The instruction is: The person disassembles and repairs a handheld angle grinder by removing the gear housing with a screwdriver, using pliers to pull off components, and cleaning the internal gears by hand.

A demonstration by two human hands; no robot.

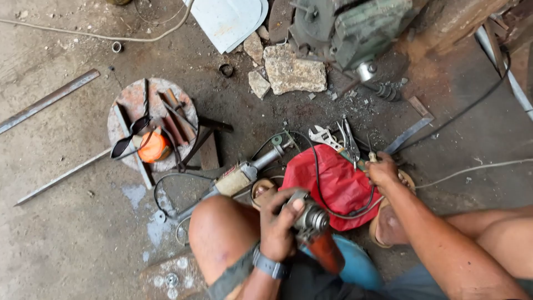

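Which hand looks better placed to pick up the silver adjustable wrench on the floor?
Probably the right hand: it already reaches among the tools beside the silver adjustable wrench, above the red cloth. The left hand grips the orange-handled power tool.

An angle grinder (314,230) with a grey metal head and orange-red body lay tilted over the near centre of the scene, head toward the far side, gripped at the head by the left hand (279,222). A small tool with a pale handle (372,157) stood at the right edge of a red cloth (338,183), held by the right hand (383,171).
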